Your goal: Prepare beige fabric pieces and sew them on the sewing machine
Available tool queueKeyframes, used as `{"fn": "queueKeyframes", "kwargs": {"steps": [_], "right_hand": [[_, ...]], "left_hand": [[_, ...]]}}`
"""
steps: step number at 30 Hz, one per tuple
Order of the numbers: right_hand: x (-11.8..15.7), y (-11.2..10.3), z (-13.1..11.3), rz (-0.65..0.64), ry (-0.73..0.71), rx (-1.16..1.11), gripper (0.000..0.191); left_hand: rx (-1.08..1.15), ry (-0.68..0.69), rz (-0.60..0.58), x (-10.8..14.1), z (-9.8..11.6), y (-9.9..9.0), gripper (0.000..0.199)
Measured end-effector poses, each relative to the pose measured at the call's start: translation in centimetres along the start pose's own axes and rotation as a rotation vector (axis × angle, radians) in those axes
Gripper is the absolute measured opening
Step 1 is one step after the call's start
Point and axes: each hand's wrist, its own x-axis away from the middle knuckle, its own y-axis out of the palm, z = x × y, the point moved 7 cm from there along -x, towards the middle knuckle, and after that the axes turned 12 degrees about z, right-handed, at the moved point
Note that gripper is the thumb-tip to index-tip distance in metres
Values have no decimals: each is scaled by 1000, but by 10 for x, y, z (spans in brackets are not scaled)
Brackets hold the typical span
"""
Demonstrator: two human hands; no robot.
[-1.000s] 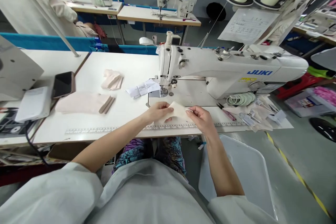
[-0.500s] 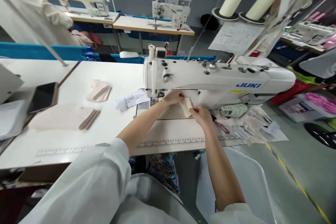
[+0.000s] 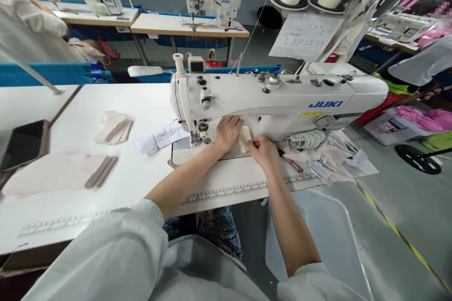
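At the far left of the frame, a dark phone (image 3: 26,145) lies on the white tabletop (image 3: 148,99), next to the seam between two table sections. To its right, in the left part of the frame, is a long folded stack of pale pink fabric (image 3: 56,173); a smaller folded bundle (image 3: 113,128) lies above and to the right, apart from it. White surface extends from these two pieces to the front edge, where a printed ruler strip (image 3: 226,191) runs rightward. Left of centre, a printed paper slip (image 3: 158,137) reaches the needle area of the sewing machine (image 3: 236,96). At the centre, under the machine arm, the left hand (image 3: 228,135) lies back upward at the left side of a cream fabric piece (image 3: 245,140); its fingertips are partly hidden, so its grip cannot be determined. The right hand (image 3: 264,151) pinches the right edge of the piece between thumb and fingers. Just right of that hand are pink-handled snips (image 3: 292,163), a coil of pale green cord (image 3: 306,140) and a heap of scraps (image 3: 332,160), which reaches the right end of the table. Below the front edge, lower right of centre, stands a pale tub (image 3: 318,225), partly covered by the right forearm. Grey floor with a yellow-and-black tape line (image 3: 391,228) extends beyond it. At the right of the frame, a translucent box (image 3: 383,127) holds bright pink material (image 3: 416,117), which rises to its rim.
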Motion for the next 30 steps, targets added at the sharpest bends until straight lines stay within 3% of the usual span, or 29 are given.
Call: {"fn": "queueKeyframes", "kwargs": {"steps": [7,12,16,20,26,30], "right_hand": [[7,-23,-28,148,-271,54,35],[4,2,-45,37,-550,103,52],[11,26,-33,-41,-584,109,55],[9,37,-24,3,-652,153,60],[10,37,-27,32,-710,193,68],[11,36,-26,66,-718,159,66]], "left_hand": [[23,74,-14,8,1,11,26],[72,87,-28,4,-2,14,28],[68,87,-80,5,-2,11,25],[1,-24,-104,3,-14,10,20],[-2,-93,-122,0,-21,15,21],[11,-53,-71,8,-10,5,37]]}}
